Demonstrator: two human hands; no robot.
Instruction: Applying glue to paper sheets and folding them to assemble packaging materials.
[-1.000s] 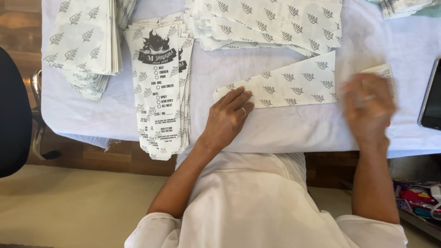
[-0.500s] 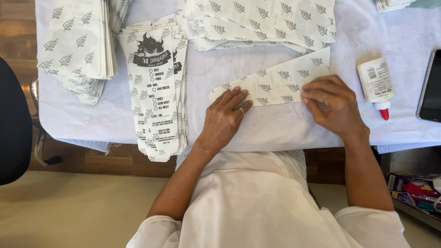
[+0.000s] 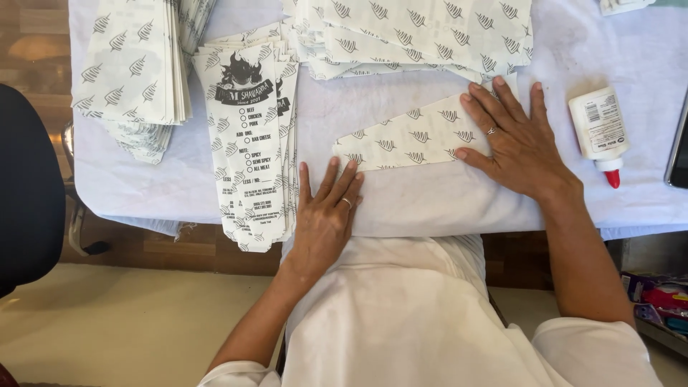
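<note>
- Right hand point(image 3: 516, 140) now flat, fingers spread, palm down on wide end of the folded paper cone sheet point(image 3: 412, 136); half a second ago it was curled over that end, a second ago blurred mid-move.
- Left hand point(image 3: 326, 215) open, flat on the white table cover point(image 3: 444, 204), fingertips just touching the sheet's narrow end; it has slid slightly down and left.
- Sheet lies near table front edge, between both hands, below the patterned sheet pile point(image 3: 423, 32).
- Glue bottle point(image 3: 600, 132), red tip, lies right of right hand, apart; absent a second ago.
- Printed bag stack point(image 3: 252, 136) unchanged at left.
- Dark device point(image 3: 679, 147) cut off at right edge; can't identify.
- Sheet's wide end hidden under right palm.
</note>
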